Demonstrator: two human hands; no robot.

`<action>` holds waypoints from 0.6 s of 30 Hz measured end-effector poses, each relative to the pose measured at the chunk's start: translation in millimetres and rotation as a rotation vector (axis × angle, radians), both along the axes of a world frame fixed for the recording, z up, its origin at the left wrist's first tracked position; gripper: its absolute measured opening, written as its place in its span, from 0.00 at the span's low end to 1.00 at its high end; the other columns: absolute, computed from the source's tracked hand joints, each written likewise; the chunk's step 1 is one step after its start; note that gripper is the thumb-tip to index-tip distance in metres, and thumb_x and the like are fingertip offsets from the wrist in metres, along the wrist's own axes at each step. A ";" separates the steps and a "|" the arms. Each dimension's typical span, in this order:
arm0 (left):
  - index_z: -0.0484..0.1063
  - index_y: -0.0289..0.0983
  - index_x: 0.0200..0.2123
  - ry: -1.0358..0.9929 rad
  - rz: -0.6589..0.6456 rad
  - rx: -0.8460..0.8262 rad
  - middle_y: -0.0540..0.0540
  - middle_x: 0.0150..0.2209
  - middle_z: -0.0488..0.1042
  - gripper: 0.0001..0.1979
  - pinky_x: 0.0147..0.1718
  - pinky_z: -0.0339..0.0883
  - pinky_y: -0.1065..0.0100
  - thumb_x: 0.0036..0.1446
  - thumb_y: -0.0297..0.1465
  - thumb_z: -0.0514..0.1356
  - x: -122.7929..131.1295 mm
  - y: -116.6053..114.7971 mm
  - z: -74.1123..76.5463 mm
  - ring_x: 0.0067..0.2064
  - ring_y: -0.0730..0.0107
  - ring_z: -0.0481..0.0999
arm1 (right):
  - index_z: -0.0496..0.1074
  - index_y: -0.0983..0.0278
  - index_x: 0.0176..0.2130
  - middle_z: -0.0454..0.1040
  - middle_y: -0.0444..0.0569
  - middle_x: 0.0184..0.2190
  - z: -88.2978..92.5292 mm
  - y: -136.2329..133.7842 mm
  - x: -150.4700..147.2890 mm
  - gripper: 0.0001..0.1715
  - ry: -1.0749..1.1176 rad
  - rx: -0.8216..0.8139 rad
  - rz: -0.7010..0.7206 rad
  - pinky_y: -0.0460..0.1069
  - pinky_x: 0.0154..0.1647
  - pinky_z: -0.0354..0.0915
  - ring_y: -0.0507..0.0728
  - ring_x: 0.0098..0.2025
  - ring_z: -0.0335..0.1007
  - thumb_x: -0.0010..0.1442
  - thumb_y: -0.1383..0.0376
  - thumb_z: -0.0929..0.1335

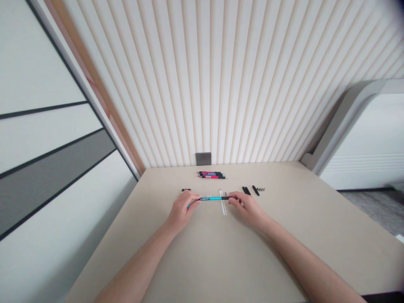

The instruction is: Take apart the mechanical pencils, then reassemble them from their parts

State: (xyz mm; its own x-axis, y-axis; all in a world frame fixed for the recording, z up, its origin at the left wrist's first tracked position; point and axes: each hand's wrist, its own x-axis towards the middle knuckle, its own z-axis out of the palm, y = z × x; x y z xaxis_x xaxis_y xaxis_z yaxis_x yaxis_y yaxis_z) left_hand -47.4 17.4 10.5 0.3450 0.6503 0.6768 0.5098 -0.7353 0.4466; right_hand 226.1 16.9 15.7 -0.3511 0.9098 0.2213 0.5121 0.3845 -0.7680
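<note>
Seen from the head camera, a teal pen lies level across the middle of the scene, held clear of the worktop between both hands. The left hand is closed around its teal end, and the right hand pinches its black end with the fingertips; neither hand is released.

Beyond the teal pen, toward the wall, lies a tight row of pink-and-black pens, which look fully put together. A wall socket sits just behind them. Loose pieces lie unjoined: to the right of the teal pen are black pen parts and tiny metal bits, too small to identify. A small black piece lies just beyond its left end. A clear plastic tube lies beneath its right half, close to the right hand, and other clear pieces show beyond the barrel.
</note>
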 end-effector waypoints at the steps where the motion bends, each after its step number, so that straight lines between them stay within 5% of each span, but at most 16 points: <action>1: 0.72 0.39 0.42 0.000 -0.001 0.001 0.46 0.36 0.76 0.05 0.41 0.69 0.64 0.63 0.28 0.58 -0.1 0.1 -0.2 0.39 0.66 0.74 | 0.71 0.61 0.42 0.74 0.47 0.33 -0.8 0.2 -0.2 0.13 0.009 0.005 -0.012 0.49 0.33 0.61 0.54 0.32 0.66 0.65 0.58 0.62; 4: 0.72 0.39 0.42 -0.001 -0.007 -0.002 0.46 0.36 0.75 0.05 0.41 0.69 0.64 0.63 0.28 0.58 -0.3 0.1 -0.6 0.39 0.66 0.74 | 0.69 0.61 0.48 0.74 0.46 0.35 -2.8 0.6 -0.9 0.16 0.037 0.001 -0.030 0.48 0.33 0.62 0.53 0.32 0.65 0.63 0.58 0.63; 8: 0.71 0.39 0.43 0.010 -0.014 -0.014 0.46 0.36 0.75 0.06 0.41 0.68 0.64 0.63 0.28 0.58 0.1 -0.4 -0.4 0.40 0.65 0.73 | 0.72 0.62 0.38 0.72 0.44 0.28 -2.0 0.7 -1.9 0.14 0.005 -0.026 -0.012 0.48 0.30 0.59 0.53 0.28 0.63 0.65 0.58 0.61; 12: 0.71 0.39 0.43 0.003 -0.013 -0.028 0.46 0.36 0.75 0.06 0.41 0.69 0.64 0.64 0.29 0.57 0.6 -1.0 -0.2 0.40 0.66 0.74 | 0.70 0.61 0.42 0.73 0.46 0.34 -0.1 0.0 -2.3 0.11 0.048 0.007 -0.036 0.48 0.33 0.60 0.54 0.33 0.65 0.62 0.59 0.65; 18: 0.72 0.39 0.43 0.011 -0.016 -0.027 0.45 0.37 0.75 0.06 0.41 0.69 0.63 0.64 0.29 0.56 0.3 -0.7 -0.5 0.40 0.65 0.74 | 0.70 0.62 0.37 0.69 0.42 0.26 -4.3 -0.1 -3.1 0.11 0.025 -0.042 -0.027 0.47 0.28 0.56 0.52 0.27 0.59 0.63 0.58 0.63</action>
